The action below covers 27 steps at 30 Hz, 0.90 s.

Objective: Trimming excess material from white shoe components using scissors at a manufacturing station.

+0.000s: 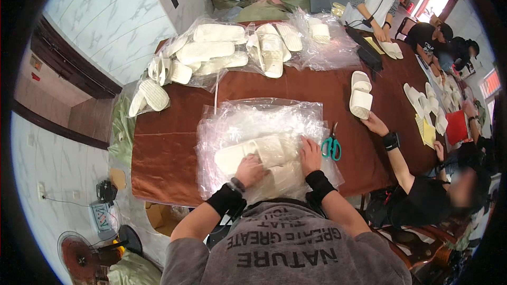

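A pair of white slippers (253, 153) lies inside a clear plastic bag on top of a stack of clear plastic bags (259, 119), on the brown table (158, 142) right in front of me. My left hand (249, 170) grips the near edge of the slippers through the plastic. My right hand (310, 154) presses flat on the bag at the slippers' right end. Both wrists wear black bands. Green-handled scissors (331, 146) lie just right of my right hand.
Bagged piles of white slippers (211, 53) fill the table's far left. A loose white pair (360, 95) lies at the right, near a seated person's hand (376, 124). Other people work along the right side and far end. A fan (79, 253) stands on the floor at lower left.
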{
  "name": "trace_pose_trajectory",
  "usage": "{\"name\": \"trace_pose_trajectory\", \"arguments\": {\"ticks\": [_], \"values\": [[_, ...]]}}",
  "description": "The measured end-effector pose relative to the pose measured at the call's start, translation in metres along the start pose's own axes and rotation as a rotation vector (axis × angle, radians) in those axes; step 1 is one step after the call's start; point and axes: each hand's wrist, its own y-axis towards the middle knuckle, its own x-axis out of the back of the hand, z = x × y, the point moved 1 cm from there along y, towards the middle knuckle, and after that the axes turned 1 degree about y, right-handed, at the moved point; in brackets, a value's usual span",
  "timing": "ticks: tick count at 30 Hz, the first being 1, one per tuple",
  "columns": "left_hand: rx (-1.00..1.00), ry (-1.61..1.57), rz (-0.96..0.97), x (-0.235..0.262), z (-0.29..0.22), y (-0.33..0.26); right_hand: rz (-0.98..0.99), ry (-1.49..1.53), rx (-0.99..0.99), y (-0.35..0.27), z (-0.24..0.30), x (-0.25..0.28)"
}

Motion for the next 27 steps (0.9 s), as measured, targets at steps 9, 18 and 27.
{"name": "trace_pose_trajectory", "arguments": {"ticks": [9,18,27], "values": [[0.44,-0.179,-0.27,0.032,0.108,-0.134,0.007,-0.1,0.025,0.002,0.009,-0.012],[0.579,-0.325,-0.964,0.222,0.022,-0.169,0.03,-0.068,-0.012,0.001,0.006,-0.002],[0.005,-0.487,-0.477,0.125,-0.101,0.007,0.009,0.45,-0.103,-0.005,-0.024,-0.024]]}}
